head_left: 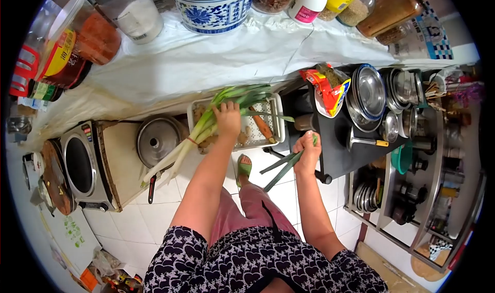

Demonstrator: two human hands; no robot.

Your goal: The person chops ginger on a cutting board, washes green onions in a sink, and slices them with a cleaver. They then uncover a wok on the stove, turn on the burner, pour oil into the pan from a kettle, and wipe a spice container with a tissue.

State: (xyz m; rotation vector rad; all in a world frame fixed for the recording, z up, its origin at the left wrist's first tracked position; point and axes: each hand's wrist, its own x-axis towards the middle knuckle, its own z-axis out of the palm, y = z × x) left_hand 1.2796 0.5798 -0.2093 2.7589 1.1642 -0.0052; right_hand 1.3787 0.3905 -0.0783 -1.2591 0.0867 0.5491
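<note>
A bundle of long green onions (193,136), tied with a reddish band, lies across a white basket (281,120), its white ends pointing to the lower left. My left hand (228,119) rests on the bundle's green part, its fingers bent over the leaves. To the right, my right hand (308,151) is closed round some loose green leaves (283,173), which hang down to the left. An orange carrot (262,125) and some brownish roots lie in the basket. What is under my left palm is hidden.
A lidded pan (157,141) and an electric cooker (80,164) are at the left. A dark rack (343,151) with metal bowls (370,92) and a red bag (327,93) stands at the right. Jars and a blue-white pot (212,7) line the counter above.
</note>
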